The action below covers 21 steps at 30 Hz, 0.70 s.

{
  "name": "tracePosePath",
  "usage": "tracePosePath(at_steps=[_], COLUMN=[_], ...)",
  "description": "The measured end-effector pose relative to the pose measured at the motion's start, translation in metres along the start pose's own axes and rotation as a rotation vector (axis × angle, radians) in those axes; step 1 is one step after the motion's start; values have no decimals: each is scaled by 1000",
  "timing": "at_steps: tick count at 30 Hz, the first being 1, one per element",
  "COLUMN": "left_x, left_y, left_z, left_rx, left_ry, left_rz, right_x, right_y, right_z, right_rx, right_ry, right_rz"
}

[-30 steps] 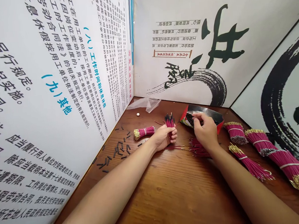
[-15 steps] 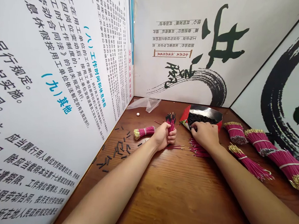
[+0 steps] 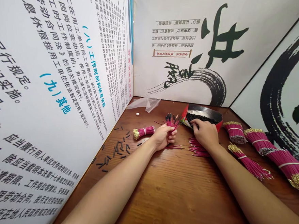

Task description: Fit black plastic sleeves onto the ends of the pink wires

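Note:
My left hand (image 3: 166,136) is closed around a fanned bunch of magenta wires (image 3: 174,122), upright, several tips capped with black sleeves and others bare and gold. My right hand (image 3: 205,132) is at the near left rim of an open red and black box (image 3: 220,124) heaped with small black sleeves (image 3: 198,118). Its fingers are curled together, and whatever they pinch is too small or hidden to name. Below that hand, partly covered by it, lies a pile of loose magenta wires (image 3: 197,148). A few single wires (image 3: 174,147) rest beside my left hand.
Black sleeves (image 3: 120,148) are scattered at the left. A tied wire bundle (image 3: 143,131) lies behind my left forearm; more bundles (image 3: 235,133) (image 3: 250,161) (image 3: 283,157) are at the right. Clear plastic (image 3: 146,103) and a white bead (image 3: 137,114) lie at the back. Printed panels (image 3: 178,7) enclose the table.
The wires in my left hand have fanned out wider to the right. My right hand has shifted slightly, its fingertips nearer the box's left corner.

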<state>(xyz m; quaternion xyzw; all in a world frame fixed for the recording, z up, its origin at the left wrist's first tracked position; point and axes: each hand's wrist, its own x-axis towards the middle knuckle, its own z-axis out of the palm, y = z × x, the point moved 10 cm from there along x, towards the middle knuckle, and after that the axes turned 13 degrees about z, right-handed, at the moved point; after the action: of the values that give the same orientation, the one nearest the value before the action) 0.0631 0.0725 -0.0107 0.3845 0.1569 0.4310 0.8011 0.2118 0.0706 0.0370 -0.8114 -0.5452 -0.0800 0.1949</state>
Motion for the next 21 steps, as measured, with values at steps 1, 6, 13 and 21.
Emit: tracePosePath(at_steps=[1, 6, 13, 21], left_x=[0, 1, 0, 1], left_y=[0, -7, -6, 2], left_z=[0, -1, 0, -2], left_rx=[1, 8, 74, 56], left_ry=[1, 11, 38, 68], left_rz=[-1, -92, -99, -4], right_x=[0, 1, 0, -1], right_y=[1, 1, 0, 0], right_z=[0, 0, -1, -16], right_rx=[-1, -3, 7, 135], right_ry=[-2, 3, -1, 99], right_rz=[5, 13, 13, -7])
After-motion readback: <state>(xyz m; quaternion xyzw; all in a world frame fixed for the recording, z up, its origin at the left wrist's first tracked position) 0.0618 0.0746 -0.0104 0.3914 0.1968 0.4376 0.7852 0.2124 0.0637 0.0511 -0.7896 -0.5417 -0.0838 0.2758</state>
